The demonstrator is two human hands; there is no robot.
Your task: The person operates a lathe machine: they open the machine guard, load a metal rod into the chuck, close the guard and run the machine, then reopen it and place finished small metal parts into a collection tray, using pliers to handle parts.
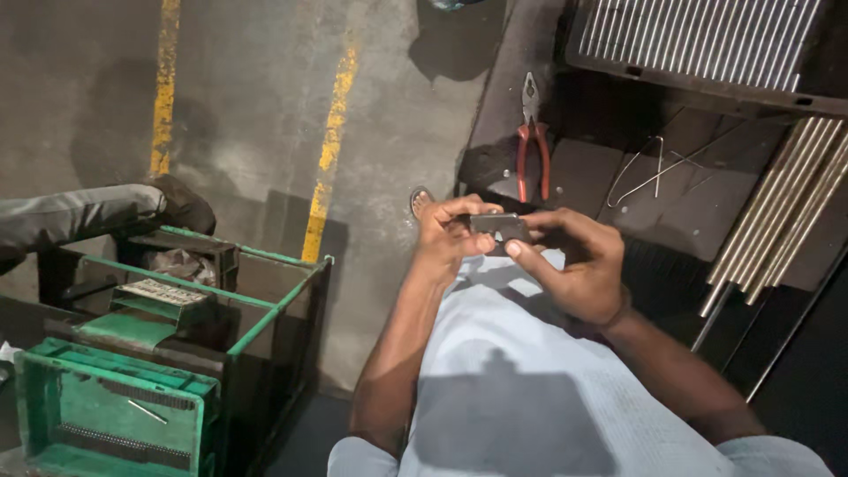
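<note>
Sitting beside a green plastic crate (53, 389) that holds a single thin metal pin (147, 412), a person works a small dark metal piece (497, 225) above the lap. The left hand (446, 231) pinches its left end with closed fingers, while the right hand (574, 265) clamps the right side, thumb pressed under it. Red-handled pliers (531, 141) lie on the dark workbench (583, 177) just beyond, near bundled metal rods (777, 212).
</note>
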